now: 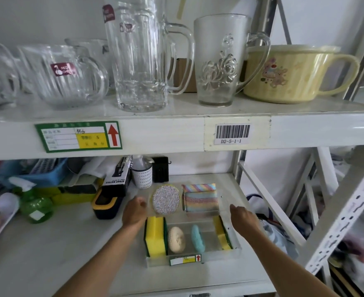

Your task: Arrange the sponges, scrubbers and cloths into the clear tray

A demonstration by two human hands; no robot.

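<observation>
The clear tray (234, 247) lies on the lower shelf. In its back half are a round silver glitter scrubber (166, 199) and folded rainbow-striped cloths (200, 200). Along the front sit a yellow-green sponge (156, 236), a beige oval sponge (176, 240), a teal oval scrubber (198, 237) and a second yellow-green sponge (221, 234). My left hand (133, 213) curls against the tray's left wall. On the opposite side, my right hand (244, 219) grips the right wall.
Just left of the tray stand a black-and-yellow device (106, 205), a spray-bottle box (116, 179), a white perforated cup (142, 176) and a green bottle (37, 209). Glass mugs (142, 54) and a yellow cup (292, 73) fill the upper shelf. A shelf upright (239, 166) rises behind the tray on the right.
</observation>
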